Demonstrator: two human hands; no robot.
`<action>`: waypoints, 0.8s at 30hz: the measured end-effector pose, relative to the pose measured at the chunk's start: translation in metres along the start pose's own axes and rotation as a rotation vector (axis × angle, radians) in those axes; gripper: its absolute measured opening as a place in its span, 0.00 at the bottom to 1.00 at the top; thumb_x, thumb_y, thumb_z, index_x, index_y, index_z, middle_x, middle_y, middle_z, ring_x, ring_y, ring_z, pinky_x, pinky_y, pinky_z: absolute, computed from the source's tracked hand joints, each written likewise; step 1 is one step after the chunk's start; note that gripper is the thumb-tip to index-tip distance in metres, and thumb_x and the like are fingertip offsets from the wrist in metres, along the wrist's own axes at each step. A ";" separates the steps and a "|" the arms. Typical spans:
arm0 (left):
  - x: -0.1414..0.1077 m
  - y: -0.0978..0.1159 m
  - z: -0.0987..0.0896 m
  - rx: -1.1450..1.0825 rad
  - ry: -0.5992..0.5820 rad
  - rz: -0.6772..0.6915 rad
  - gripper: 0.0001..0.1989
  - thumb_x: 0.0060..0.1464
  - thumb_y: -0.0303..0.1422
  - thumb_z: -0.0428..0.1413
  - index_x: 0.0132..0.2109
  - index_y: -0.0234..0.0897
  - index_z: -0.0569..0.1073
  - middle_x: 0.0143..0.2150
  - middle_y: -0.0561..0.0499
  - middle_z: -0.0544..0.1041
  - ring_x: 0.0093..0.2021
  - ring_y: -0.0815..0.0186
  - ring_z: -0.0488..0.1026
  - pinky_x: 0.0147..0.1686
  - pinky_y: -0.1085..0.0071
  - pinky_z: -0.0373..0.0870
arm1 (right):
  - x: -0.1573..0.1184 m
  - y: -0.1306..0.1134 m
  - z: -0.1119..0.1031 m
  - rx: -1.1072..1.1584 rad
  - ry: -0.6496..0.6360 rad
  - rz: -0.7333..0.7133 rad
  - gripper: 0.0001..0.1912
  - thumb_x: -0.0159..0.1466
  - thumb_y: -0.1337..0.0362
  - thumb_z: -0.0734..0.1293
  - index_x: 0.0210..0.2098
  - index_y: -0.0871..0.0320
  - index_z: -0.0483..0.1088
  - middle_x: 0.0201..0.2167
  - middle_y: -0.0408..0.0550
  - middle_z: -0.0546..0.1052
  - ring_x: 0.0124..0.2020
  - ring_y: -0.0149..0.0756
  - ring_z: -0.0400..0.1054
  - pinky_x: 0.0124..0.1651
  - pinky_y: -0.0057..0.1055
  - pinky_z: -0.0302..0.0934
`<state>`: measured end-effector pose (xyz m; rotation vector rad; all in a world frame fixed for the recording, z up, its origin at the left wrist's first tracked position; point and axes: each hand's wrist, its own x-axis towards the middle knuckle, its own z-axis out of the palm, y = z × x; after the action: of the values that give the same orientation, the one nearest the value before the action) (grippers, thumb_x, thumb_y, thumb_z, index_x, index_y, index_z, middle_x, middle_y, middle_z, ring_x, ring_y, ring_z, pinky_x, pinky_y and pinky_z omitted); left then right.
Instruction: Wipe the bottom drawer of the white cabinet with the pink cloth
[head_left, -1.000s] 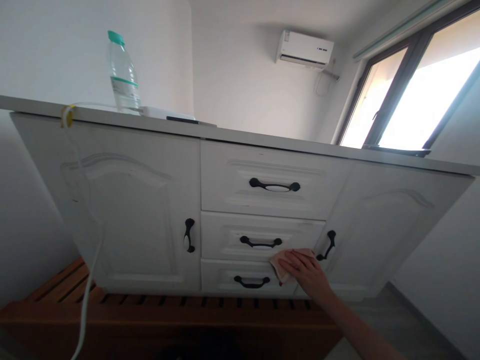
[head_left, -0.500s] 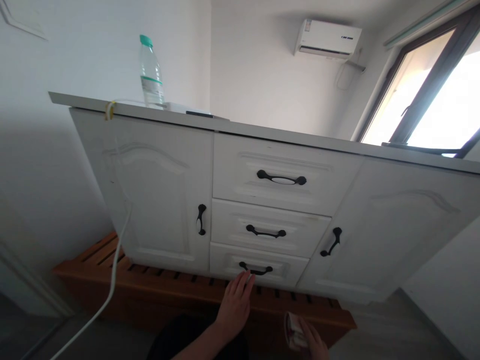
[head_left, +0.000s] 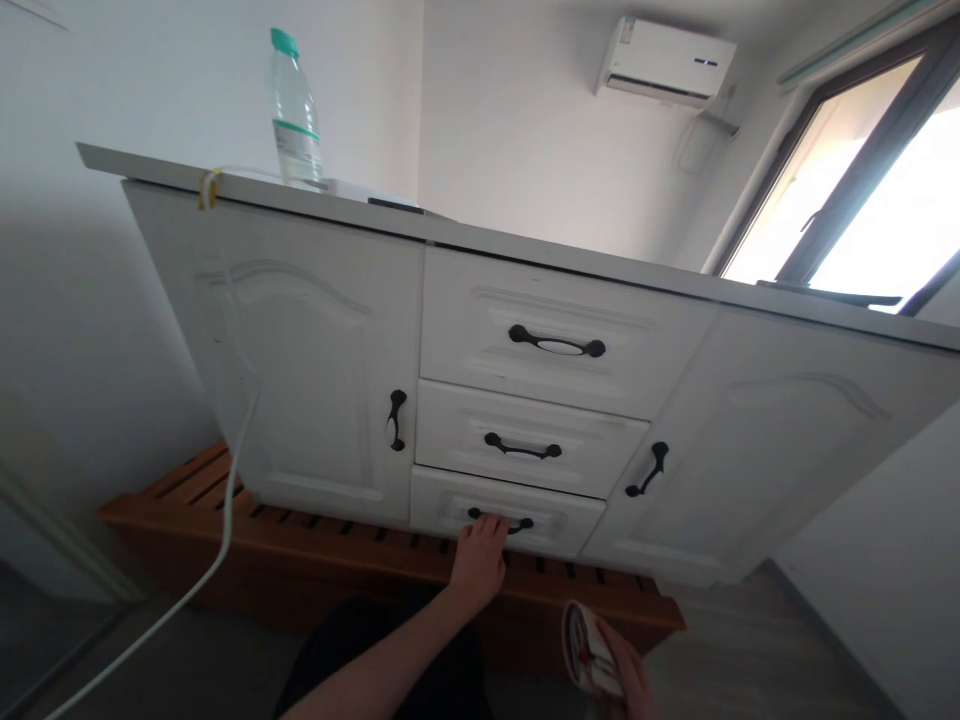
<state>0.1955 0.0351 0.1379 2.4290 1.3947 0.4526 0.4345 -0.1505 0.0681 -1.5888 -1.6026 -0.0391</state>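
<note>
My left hand (head_left: 480,562) reaches to the bottom drawer (head_left: 442,497) of a white cabinet. Its fingers are curled over the black drawer handle (head_left: 519,525), covering the middle of it. The drawer front sits flush with the cabinet. Low in the view, my right hand (head_left: 628,668) is closed around a rolled-up cloth (head_left: 586,650), pale on the outside with darker and red bits at its rolled end. Part of that hand is cut off by the lower edge.
Two more drawers (head_left: 559,347) lie above, with cupboard doors (head_left: 300,380) on both sides. A slatted wooden bench (head_left: 300,555) stands under the cabinet. A white cable (head_left: 226,520) hangs down at left. On top stands a plastic bottle (head_left: 296,115).
My left hand has moved up onto the bottom drawer's handle, its fingers now over it. My right hand still holds the rolled cloth, its end turned more into view. The camera has shifted slightly.
</note>
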 end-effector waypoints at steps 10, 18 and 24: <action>-0.113 0.004 0.027 -0.198 -0.170 -0.009 0.38 0.49 0.27 0.50 0.68 0.48 0.60 0.68 0.52 0.63 0.69 0.58 0.55 0.69 0.62 0.52 | 0.067 -0.104 -0.011 -0.184 0.149 -0.040 0.33 0.69 0.70 0.56 0.71 0.45 0.53 0.64 0.51 0.67 0.61 0.47 0.63 0.60 0.46 0.61; -0.140 0.003 0.005 -0.266 -0.489 0.040 0.40 0.43 0.28 0.56 0.67 0.42 0.64 0.67 0.46 0.66 0.67 0.53 0.60 0.67 0.61 0.59 | 0.073 -0.143 -0.016 -0.236 -0.087 -0.253 0.36 0.59 0.76 0.58 0.65 0.47 0.65 0.54 0.46 0.78 0.52 0.43 0.72 0.56 0.41 0.63; -0.163 -0.020 0.064 -0.204 -0.376 0.184 0.28 0.58 0.33 0.51 0.65 0.55 0.66 0.60 0.46 0.72 0.60 0.52 0.67 0.61 0.56 0.68 | 0.083 -0.148 -0.030 -0.071 -0.533 -0.042 0.37 0.52 0.73 0.59 0.58 0.43 0.73 0.51 0.44 0.80 0.49 0.41 0.75 0.51 0.33 0.67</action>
<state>0.1287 -0.1037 0.0529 2.3299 0.9282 0.1556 0.3426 -0.1287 0.2121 -1.7114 -2.0563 0.3349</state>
